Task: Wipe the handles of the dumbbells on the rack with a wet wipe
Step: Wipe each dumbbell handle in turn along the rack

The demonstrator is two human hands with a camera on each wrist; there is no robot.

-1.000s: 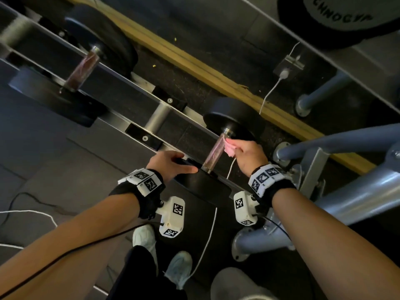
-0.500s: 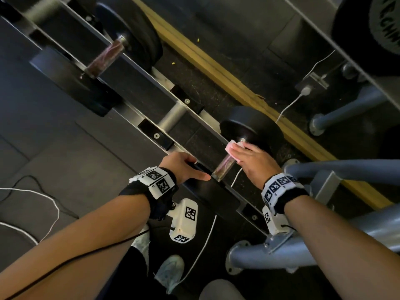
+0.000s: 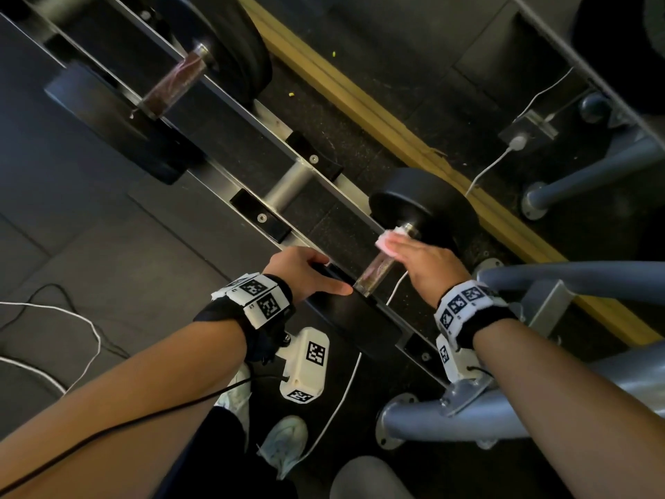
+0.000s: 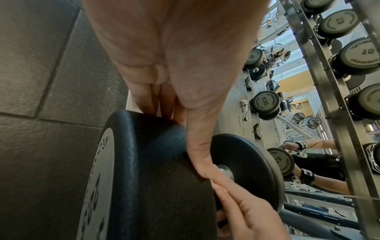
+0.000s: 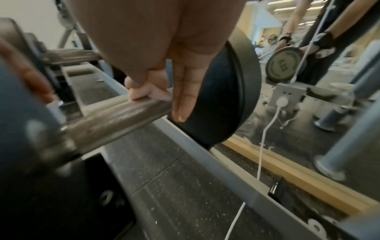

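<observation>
A black dumbbell lies across the rack rails [image 3: 252,131], its steel handle [image 3: 374,277] between the near head [image 3: 352,318] and the far head [image 3: 421,207]. My right hand [image 3: 406,250] lies over the handle's far end and presses a pink wet wipe [image 3: 387,243] onto it. In the right wrist view the thumb and a curled finger pinch the wipe [image 5: 146,94] against the handle [image 5: 115,116], while two fingers point straight down beside the far head [image 5: 222,97]. My left hand [image 3: 316,275] holds the near head [image 4: 156,178], with its thumb [image 4: 197,154] on the inner face.
A second dumbbell [image 3: 172,84] sits further left on the rack. A wooden strip [image 3: 396,131] and a mirror run behind it. A grey machine frame [image 3: 539,408] stands to the right. White cables [image 3: 334,412] trail over the dark floor by my shoes [image 3: 284,444].
My right hand has rolled from the side of the handle onto its top, keeping the wipe at the far end. The left hand has stayed on the near head.
</observation>
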